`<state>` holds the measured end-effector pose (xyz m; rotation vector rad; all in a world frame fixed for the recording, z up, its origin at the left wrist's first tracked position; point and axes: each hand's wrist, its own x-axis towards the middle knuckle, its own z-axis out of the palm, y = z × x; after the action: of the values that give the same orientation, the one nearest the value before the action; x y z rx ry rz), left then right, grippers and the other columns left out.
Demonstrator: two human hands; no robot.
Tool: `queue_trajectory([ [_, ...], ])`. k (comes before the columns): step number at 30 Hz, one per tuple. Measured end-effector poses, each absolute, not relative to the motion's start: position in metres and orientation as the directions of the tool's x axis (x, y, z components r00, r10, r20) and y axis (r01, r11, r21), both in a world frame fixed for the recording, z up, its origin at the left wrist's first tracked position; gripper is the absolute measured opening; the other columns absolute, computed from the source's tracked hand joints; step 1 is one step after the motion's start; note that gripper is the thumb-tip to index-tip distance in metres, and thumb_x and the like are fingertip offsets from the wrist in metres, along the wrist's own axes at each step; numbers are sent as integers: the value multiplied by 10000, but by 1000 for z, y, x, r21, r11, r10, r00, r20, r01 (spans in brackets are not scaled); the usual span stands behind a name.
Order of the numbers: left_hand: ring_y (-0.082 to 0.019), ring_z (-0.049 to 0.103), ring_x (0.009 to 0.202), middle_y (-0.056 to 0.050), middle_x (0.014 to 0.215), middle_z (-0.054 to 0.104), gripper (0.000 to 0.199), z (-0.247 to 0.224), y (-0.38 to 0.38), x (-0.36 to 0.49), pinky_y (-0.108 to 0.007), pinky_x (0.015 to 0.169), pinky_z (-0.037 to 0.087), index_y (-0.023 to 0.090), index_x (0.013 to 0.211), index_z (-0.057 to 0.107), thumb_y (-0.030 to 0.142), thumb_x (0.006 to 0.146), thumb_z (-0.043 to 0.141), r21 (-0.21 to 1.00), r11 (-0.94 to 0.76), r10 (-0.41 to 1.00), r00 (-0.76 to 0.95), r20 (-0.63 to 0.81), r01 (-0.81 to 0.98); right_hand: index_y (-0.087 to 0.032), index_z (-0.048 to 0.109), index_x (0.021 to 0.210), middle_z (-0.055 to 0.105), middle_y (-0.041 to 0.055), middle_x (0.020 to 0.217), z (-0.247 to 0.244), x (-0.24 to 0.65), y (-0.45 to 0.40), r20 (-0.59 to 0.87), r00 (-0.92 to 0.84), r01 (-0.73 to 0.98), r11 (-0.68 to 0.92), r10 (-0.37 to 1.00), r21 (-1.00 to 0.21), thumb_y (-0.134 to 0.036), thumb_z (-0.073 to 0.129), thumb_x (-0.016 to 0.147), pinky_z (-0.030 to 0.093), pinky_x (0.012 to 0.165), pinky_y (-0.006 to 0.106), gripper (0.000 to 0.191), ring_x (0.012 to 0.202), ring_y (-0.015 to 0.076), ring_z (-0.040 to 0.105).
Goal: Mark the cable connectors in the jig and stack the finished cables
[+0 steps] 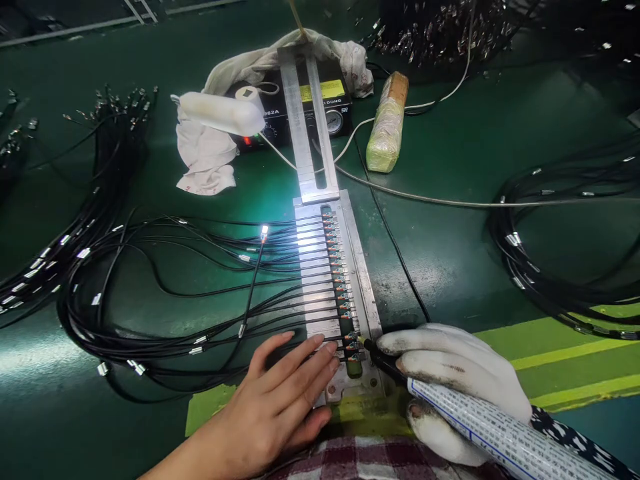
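My bare left hand (287, 393) lies with fingers stretched over the lower black cables (315, 310), its fingertips on the near end of the metal jig (320, 267). Nothing is gripped in it. My right hand (460, 373), in a white glove with dirty fingertips, is closed around a white printed tube (505, 423) with a black nozzle. That nozzle (383, 363) points left, its tip at the small connectors (351, 337) near the jig's lower end. Several cable ends sit side by side along the jig's slot, with coppery wire showing.
Behind the jig stands a black control box (280, 123) with a gauge, partly under a pale cloth (205, 157). A white lamp-like device (220, 113) and a wrapped block (387, 127) are close by. Cable bundles (117, 160) lie left, another coil (520, 253) right.
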<state>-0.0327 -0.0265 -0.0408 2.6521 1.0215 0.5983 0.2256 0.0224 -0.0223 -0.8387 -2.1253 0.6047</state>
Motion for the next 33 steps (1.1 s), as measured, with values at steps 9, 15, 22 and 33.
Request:
queue_trajectory([
  [9,-221,566,1218,-98,1203,689,286,-41,-27,-33,-418,1178,206,82,1179,639,186,916,592,354,-724,686,669,286,591,-194,575,897,746,57,912,-22,226,19,484,-489,341,670,726,-659,-180,491,787,595,652,300,139,763,179,731],
  [15,-224,563,1224,-105,1197,690,293,-40,-26,-33,-418,1180,202,81,1185,633,181,914,590,353,-730,680,674,288,586,-196,578,910,747,47,907,-22,226,20,484,-495,339,673,722,-657,-191,496,798,603,654,300,138,755,181,733],
  [22,-222,578,1206,-109,1189,693,293,-39,-26,-33,-411,1178,212,85,1192,628,183,920,582,357,-733,677,677,290,580,-195,583,912,750,56,905,-19,225,23,483,-503,341,677,717,-652,-206,519,809,611,665,286,122,757,184,734],
  [33,-217,570,1220,-98,1190,693,304,-40,-27,-34,-414,1182,211,103,1204,620,196,917,593,345,-730,680,679,277,590,-195,590,937,749,77,925,-23,226,22,484,-482,355,667,731,-655,-214,532,810,619,694,300,141,792,203,738],
])
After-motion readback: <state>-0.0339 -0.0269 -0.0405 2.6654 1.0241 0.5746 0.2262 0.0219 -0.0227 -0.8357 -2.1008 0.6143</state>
